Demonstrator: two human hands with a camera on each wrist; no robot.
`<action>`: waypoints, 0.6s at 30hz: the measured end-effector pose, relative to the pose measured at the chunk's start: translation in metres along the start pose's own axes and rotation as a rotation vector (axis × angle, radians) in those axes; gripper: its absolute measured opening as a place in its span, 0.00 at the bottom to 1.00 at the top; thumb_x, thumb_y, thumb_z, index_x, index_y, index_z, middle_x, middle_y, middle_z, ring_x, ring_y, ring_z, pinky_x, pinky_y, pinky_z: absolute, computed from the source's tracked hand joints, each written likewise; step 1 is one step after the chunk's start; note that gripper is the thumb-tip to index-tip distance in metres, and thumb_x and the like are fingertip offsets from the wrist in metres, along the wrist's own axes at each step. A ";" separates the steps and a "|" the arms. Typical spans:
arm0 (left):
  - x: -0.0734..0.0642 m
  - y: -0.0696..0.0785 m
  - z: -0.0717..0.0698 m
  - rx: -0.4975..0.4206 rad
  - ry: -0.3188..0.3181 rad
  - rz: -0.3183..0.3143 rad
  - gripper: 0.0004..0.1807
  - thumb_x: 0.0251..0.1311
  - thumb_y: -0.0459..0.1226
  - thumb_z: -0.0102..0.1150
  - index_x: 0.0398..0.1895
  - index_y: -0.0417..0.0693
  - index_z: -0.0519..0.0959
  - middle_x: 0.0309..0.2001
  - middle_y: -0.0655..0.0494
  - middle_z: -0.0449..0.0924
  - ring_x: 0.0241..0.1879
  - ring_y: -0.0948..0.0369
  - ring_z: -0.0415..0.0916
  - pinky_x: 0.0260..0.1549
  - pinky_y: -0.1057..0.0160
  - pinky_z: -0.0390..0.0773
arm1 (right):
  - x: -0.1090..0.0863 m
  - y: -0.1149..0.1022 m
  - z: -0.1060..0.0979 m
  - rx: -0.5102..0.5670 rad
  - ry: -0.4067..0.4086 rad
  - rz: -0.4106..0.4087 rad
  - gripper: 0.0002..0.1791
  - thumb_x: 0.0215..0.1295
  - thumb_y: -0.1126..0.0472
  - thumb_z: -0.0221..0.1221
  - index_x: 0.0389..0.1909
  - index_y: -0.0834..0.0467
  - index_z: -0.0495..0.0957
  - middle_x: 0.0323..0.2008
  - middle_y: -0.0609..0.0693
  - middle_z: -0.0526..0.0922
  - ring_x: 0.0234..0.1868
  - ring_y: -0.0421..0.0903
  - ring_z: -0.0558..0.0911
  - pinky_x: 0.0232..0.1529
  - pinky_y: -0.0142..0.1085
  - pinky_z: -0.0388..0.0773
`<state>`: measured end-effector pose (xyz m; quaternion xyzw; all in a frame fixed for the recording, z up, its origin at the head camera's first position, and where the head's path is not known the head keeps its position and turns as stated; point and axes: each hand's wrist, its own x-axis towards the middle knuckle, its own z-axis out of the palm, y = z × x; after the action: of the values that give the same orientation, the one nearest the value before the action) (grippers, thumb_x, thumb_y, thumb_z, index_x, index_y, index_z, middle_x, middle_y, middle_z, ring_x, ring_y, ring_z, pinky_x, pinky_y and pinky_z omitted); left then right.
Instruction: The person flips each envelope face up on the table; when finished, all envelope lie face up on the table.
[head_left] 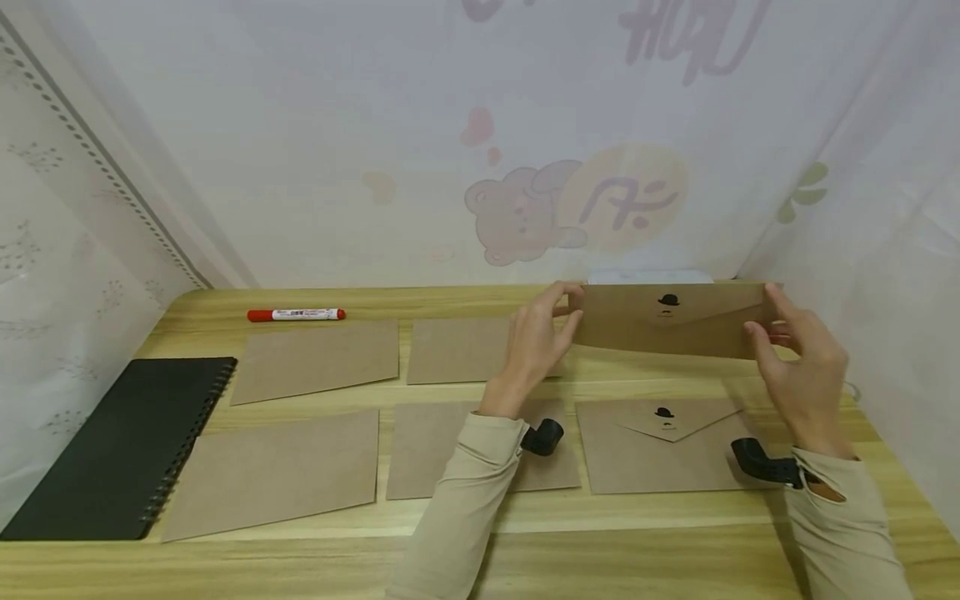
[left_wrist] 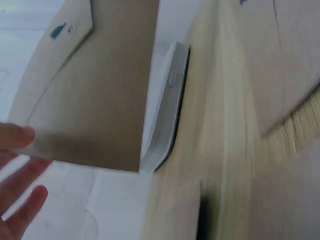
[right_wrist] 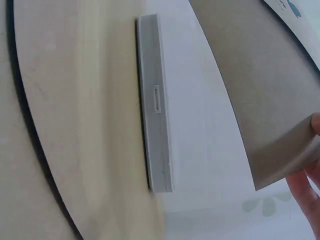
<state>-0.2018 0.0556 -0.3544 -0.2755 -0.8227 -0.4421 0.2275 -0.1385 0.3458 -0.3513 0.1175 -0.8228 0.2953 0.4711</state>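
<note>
A kraft-paper envelope (head_left: 712, 321) with a black hat printed on its flap is held up above the back right of the table. My left hand (head_left: 536, 346) pinches its left end, and my right hand (head_left: 806, 367) grips the other end between thumb and fingers. In the left wrist view, fingertips (left_wrist: 22, 135) lie at the envelope's corner. The right wrist view shows the envelope (right_wrist: 265, 90) bending slightly near the right fingers (right_wrist: 302, 187). Below it, a second envelope (head_left: 630, 458) lies flap side up on the table, with the same hat print.
Several plain brown envelopes (head_left: 285, 475) lie in two rows to the left. A black spiral notebook (head_left: 127, 442) rests at the far left, and a red marker (head_left: 296, 315) lies along the back. Behind the raised envelope sits a white flat box (right_wrist: 154, 115) by the curtain.
</note>
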 end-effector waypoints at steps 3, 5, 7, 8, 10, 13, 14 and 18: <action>-0.001 -0.002 -0.001 0.012 -0.036 0.053 0.15 0.54 0.28 0.61 0.45 0.44 0.76 0.50 0.55 0.79 0.35 0.63 0.82 0.18 0.74 0.68 | 0.002 -0.002 -0.002 0.012 -0.004 0.036 0.29 0.46 0.80 0.64 0.52 0.60 0.78 0.30 0.58 0.80 0.36 0.21 0.73 0.37 0.14 0.67; -0.001 -0.002 0.000 0.007 -0.060 0.084 0.15 0.53 0.27 0.60 0.45 0.44 0.75 0.47 0.55 0.79 0.33 0.63 0.81 0.21 0.74 0.70 | 0.003 -0.003 -0.003 0.014 -0.004 0.058 0.25 0.47 0.78 0.65 0.49 0.61 0.80 0.32 0.49 0.80 0.36 0.22 0.74 0.34 0.13 0.67; 0.000 -0.003 0.000 -0.012 -0.073 0.102 0.14 0.53 0.26 0.59 0.43 0.44 0.74 0.44 0.55 0.79 0.31 0.63 0.81 0.26 0.73 0.72 | 0.004 -0.004 -0.004 0.035 -0.007 0.092 0.21 0.49 0.77 0.65 0.47 0.61 0.81 0.35 0.40 0.79 0.35 0.23 0.75 0.32 0.13 0.67; 0.000 -0.003 0.001 -0.026 -0.076 0.107 0.14 0.53 0.26 0.59 0.43 0.43 0.73 0.42 0.54 0.78 0.31 0.63 0.80 0.27 0.72 0.74 | 0.005 -0.005 -0.005 0.041 -0.013 0.106 0.20 0.50 0.76 0.65 0.46 0.62 0.81 0.35 0.37 0.78 0.35 0.23 0.75 0.31 0.13 0.67; 0.000 -0.004 0.002 -0.084 -0.081 0.087 0.15 0.52 0.25 0.60 0.43 0.41 0.72 0.43 0.52 0.75 0.31 0.61 0.79 0.32 0.70 0.76 | 0.007 -0.007 -0.006 0.072 -0.027 0.150 0.18 0.52 0.75 0.64 0.46 0.63 0.81 0.34 0.34 0.78 0.34 0.24 0.76 0.29 0.13 0.67; 0.000 -0.005 0.003 -0.245 -0.096 -0.029 0.15 0.52 0.24 0.61 0.44 0.39 0.72 0.45 0.49 0.73 0.31 0.60 0.78 0.35 0.70 0.77 | 0.008 -0.011 -0.009 0.158 -0.046 0.266 0.17 0.54 0.75 0.62 0.47 0.65 0.80 0.33 0.35 0.78 0.34 0.28 0.78 0.28 0.15 0.69; -0.001 -0.005 0.003 -0.312 -0.102 -0.081 0.15 0.52 0.23 0.61 0.43 0.38 0.72 0.45 0.48 0.72 0.32 0.60 0.78 0.36 0.70 0.77 | 0.009 -0.013 -0.009 0.177 -0.053 0.296 0.17 0.55 0.75 0.61 0.48 0.66 0.79 0.33 0.36 0.78 0.34 0.29 0.79 0.28 0.15 0.69; -0.002 -0.006 0.004 -0.398 -0.129 -0.218 0.11 0.53 0.25 0.62 0.40 0.38 0.75 0.44 0.47 0.76 0.33 0.61 0.79 0.35 0.72 0.76 | 0.010 -0.017 -0.010 0.213 -0.058 0.377 0.17 0.57 0.74 0.60 0.49 0.66 0.79 0.34 0.41 0.79 0.35 0.32 0.80 0.30 0.17 0.71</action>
<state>-0.2049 0.0556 -0.3611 -0.2523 -0.7571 -0.5990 0.0665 -0.1288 0.3389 -0.3326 0.0193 -0.8076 0.4599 0.3686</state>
